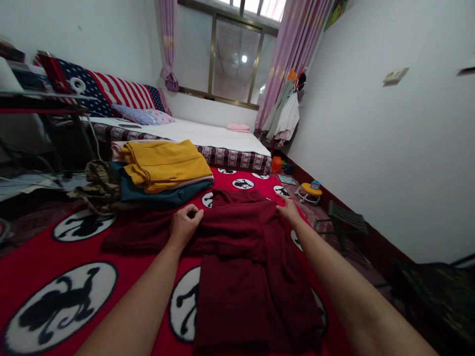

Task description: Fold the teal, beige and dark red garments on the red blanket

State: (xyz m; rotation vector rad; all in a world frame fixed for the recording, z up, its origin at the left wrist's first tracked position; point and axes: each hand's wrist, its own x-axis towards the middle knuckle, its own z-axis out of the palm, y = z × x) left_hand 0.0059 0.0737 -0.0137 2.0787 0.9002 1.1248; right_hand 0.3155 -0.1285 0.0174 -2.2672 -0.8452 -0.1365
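A dark maroon long-sleeved top [237, 279] lies spread on the red blanket, one sleeve stretched out to the left and the other running down its right side. My left hand [185, 225] is closed in a pinch over the left sleeve, thumb and forefinger meeting at the cloth. At the top's upper right edge is my right hand [288, 210], its thumb and forefinger apart; whether it touches the fabric I cannot tell.
Folded yellow clothing [168, 163] tops a pile with a teal garment [166, 195], left of the top. The red blanket [144, 277] has white circles. Behind stands a bed [208, 131]; at right, a folding stool [347, 220] and a small yellow stool [310, 189].
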